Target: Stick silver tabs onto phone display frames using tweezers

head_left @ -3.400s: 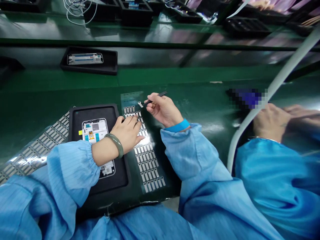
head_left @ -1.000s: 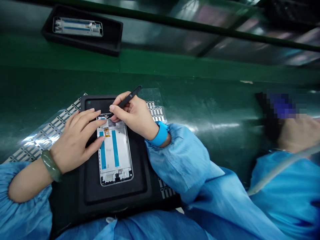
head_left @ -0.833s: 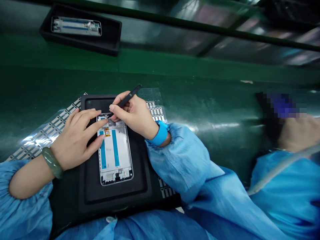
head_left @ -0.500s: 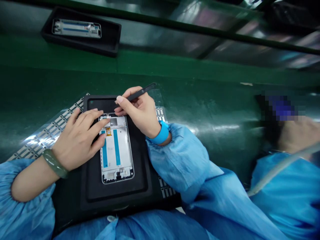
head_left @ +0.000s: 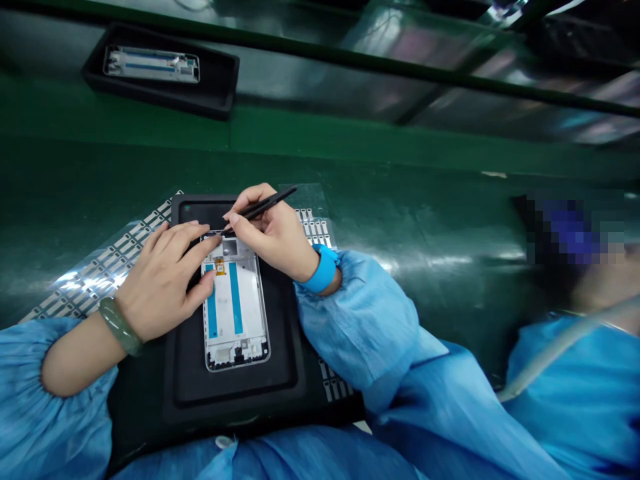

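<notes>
A silver phone frame (head_left: 225,313) with two blue strips and a small orange flex piece lies in a black tray (head_left: 280,363). My left hand (head_left: 167,277) is open over the frame's upper left, its fingers spread and the fingertips resting at its top edge and side. Pinched between the fingers of my right hand (head_left: 273,233) is a pair of black tweezers (head_left: 265,205). Their tip points down at the top edge of the frame, close to my left index finger. The exact spot under the tip is too small to make out.
Sheets of small metallic pieces (head_left: 95,270) stick out from under the tray on both sides. At the back left, a second black tray (head_left: 217,87) holds another phone frame (head_left: 150,65). A co-worker's blue sleeve (head_left: 575,387) and a pale cable (head_left: 555,353) are at the right.
My right hand has shifted slightly down and left, bringing the tweezers' tip to the frame's top edge. My left hand stays on the frame. The whole view has shifted a little.
</notes>
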{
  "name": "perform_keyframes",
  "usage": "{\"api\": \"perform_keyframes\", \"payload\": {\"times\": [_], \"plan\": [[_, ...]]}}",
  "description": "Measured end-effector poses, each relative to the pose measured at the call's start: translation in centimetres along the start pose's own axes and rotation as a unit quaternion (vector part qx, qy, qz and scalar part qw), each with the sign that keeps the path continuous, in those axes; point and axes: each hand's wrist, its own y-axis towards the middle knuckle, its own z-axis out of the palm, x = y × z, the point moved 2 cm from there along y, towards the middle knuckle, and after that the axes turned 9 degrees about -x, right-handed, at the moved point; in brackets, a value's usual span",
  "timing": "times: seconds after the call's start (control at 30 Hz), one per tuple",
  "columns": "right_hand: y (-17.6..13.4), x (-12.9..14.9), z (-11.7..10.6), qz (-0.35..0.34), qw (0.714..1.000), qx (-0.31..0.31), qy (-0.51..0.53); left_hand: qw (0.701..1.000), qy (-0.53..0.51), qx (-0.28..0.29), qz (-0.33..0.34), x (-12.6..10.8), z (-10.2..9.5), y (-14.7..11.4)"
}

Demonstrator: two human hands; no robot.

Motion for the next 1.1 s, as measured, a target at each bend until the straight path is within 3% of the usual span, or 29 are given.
{"api": "perform_keyframes", "payload": {"times": [0.77,1.1], "plan": [[-0.16,0.23,0.33,-0.115,0.99,-0.014,-0.084,1.0,0.002,-0.009,0.005,-0.06,0.12,-0.02],[-0.16,0.07,0.24,-0.096,0.993,-0.014,-0.064,1.0,0.004,-0.003,0.005,0.11,0.34,-0.15]]}}
